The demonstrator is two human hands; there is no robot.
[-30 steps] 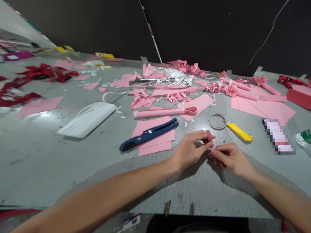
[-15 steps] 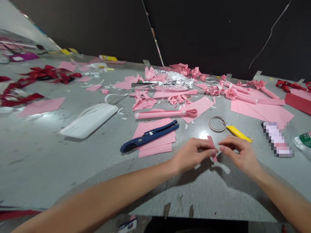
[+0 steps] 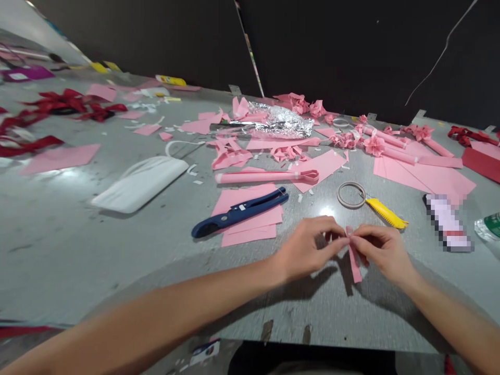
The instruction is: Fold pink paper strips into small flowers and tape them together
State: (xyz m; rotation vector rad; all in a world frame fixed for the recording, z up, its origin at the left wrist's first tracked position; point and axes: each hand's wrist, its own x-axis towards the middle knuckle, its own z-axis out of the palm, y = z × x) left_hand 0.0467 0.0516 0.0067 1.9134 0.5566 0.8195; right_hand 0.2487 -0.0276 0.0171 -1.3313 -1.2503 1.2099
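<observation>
So the left hand [image 3: 310,247] and right hand [image 3: 383,252] both had their fingertips pinched on the same thing, a narrow, flat, pink paper-looking strip [image 3: 355,266], just on the near side of the grey-brown round tape ring [image 3: 351,206]. Half a second earlier only the left had it, with the right apart and its fingers loose; now they'd met again, thumb tips about touching, and a longer tail of strip hung down toward the person. For the work in hand, I'd read that as two-handed control near the strip's far end, though the fingers hid the exact spot. Going outward, a yellow ridged plastic cutter [image 3: 387,214] lay at the ring's right edge (couldn't tell if touching). Left of the ring, a long navy-blue hand tool [image 3: 234,214] rested on flat pink paper sheets [image 3: 250,236], and a slim rolled pink tube with a looped end [image 3: 253,177] sat left and slightly beyond. Ruffled pink paper flowers [image 3: 374,146] lay beyond the ring, with crumpled silvery wrap [image 3: 289,124] farther back to its left.
</observation>
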